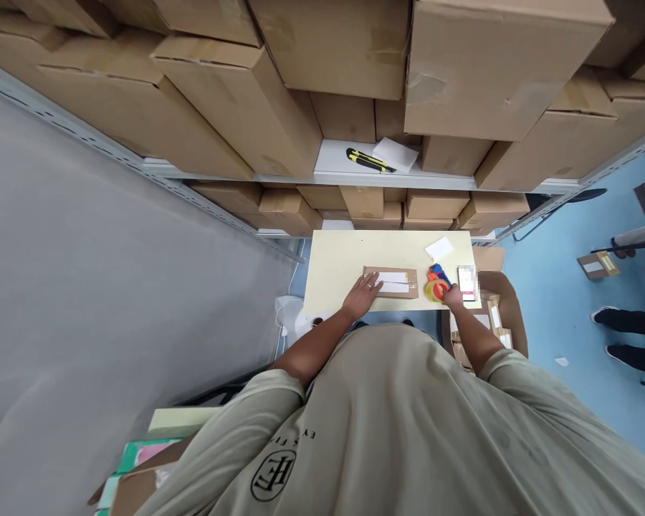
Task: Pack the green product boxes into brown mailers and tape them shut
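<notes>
A flat brown cardboard package (403,283) with white labels lies on the pale yellow table (344,261). My left hand (362,292) rests flat on the package's left end, fingers stretched out. My right hand (452,295) is closed around the handle of a red, blue and yellow tape dispenser (436,283) just right of the package. A phone (466,281) lies to the right of the dispenser. A white slip of paper (439,249) sits at the table's far right.
Metal shelves stacked with cardboard boxes (494,72) rise behind the table. A yellow-and-black utility knife (368,160) and a white paper lie on a shelf. An open box of parcels (494,322) stands at the right. Another person's legs (631,337) are on the blue floor.
</notes>
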Demonstrator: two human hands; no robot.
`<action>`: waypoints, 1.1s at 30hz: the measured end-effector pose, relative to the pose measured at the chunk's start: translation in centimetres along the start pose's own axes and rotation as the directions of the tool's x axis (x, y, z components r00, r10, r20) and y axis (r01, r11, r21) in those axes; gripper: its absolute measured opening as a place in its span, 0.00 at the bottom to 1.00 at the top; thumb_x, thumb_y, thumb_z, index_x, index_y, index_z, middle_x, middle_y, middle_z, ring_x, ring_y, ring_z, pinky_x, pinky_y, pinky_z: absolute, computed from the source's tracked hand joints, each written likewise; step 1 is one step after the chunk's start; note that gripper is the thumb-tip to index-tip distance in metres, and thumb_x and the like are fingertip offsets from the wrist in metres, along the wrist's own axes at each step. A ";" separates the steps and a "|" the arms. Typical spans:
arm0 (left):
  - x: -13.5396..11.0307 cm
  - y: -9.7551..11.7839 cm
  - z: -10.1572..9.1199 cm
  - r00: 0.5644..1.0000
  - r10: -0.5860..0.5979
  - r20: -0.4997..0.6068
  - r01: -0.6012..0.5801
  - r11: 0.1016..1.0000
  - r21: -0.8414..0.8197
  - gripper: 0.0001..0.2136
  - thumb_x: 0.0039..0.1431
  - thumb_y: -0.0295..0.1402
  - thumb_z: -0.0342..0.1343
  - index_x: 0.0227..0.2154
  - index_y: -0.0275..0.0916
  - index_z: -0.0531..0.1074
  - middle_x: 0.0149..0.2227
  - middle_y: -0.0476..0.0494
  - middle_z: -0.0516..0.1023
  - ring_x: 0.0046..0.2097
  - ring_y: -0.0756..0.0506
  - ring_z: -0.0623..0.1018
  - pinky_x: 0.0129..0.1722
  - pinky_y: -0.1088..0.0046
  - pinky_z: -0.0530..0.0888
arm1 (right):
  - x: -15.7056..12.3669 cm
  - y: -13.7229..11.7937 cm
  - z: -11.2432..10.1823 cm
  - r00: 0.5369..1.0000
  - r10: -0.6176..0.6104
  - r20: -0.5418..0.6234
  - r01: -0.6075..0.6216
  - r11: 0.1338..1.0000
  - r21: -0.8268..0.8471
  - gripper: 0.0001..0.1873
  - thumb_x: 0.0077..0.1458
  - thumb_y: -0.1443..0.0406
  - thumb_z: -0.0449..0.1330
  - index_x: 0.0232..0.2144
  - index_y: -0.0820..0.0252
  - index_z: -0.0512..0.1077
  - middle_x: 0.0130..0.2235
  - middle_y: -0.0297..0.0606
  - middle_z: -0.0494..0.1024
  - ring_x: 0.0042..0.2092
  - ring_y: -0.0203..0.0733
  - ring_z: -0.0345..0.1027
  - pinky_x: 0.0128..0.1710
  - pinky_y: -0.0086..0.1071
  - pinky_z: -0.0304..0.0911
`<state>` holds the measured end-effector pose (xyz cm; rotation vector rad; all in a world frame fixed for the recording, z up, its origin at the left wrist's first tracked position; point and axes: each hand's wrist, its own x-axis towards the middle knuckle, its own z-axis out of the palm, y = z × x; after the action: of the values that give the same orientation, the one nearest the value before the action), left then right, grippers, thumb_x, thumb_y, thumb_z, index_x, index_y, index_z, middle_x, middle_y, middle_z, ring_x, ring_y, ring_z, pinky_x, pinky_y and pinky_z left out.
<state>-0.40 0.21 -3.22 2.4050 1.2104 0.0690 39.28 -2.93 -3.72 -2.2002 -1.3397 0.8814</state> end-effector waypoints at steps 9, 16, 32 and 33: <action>0.4 -0.1 0.1 0.998 0.025 -0.058 -0.024 1.000 0.004 0.29 0.71 0.26 0.52 0.74 0.38 0.72 0.81 0.32 0.61 0.83 0.34 0.59 0.82 0.45 0.57 | -0.2 -8.9 0.2 0.946 -0.325 0.003 0.318 0.927 0.198 0.38 0.58 0.66 0.58 0.70 0.58 0.63 0.62 0.49 0.76 0.59 0.53 0.76 0.63 0.47 0.75; 0.3 -0.5 -0.7 0.990 0.070 -0.123 -0.075 0.996 -0.039 0.28 0.70 0.26 0.56 0.71 0.38 0.74 0.77 0.31 0.68 0.80 0.33 0.64 0.82 0.44 0.57 | -1.4 -13.0 4.3 0.850 -0.516 0.106 0.511 0.856 0.078 0.42 0.59 0.69 0.55 0.76 0.58 0.61 0.66 0.51 0.69 0.69 0.56 0.66 0.77 0.54 0.62; 3.7 1.0 -4.2 0.784 -0.509 0.355 0.205 -0.327 -0.923 0.30 0.61 0.62 0.71 0.42 0.35 0.84 0.44 0.28 0.87 0.46 0.37 0.86 0.45 0.63 0.82 | -2.2 -11.3 5.6 0.818 -0.570 0.079 0.570 0.821 0.017 0.42 0.59 0.69 0.54 0.75 0.56 0.58 0.64 0.51 0.65 0.67 0.58 0.66 0.73 0.60 0.67; 3.8 1.0 -4.4 0.799 -0.493 0.344 0.188 -0.339 -0.922 0.29 0.59 0.61 0.74 0.41 0.35 0.84 0.43 0.29 0.87 0.46 0.38 0.86 0.44 0.64 0.82 | -2.3 -11.3 5.6 0.814 -0.576 0.074 0.577 0.817 0.015 0.42 0.59 0.70 0.54 0.75 0.56 0.58 0.64 0.50 0.65 0.67 0.57 0.66 0.73 0.60 0.67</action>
<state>1.63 4.21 0.61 0.4141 1.1208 0.8032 27.46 0.26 0.09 -1.6040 -1.9026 0.7170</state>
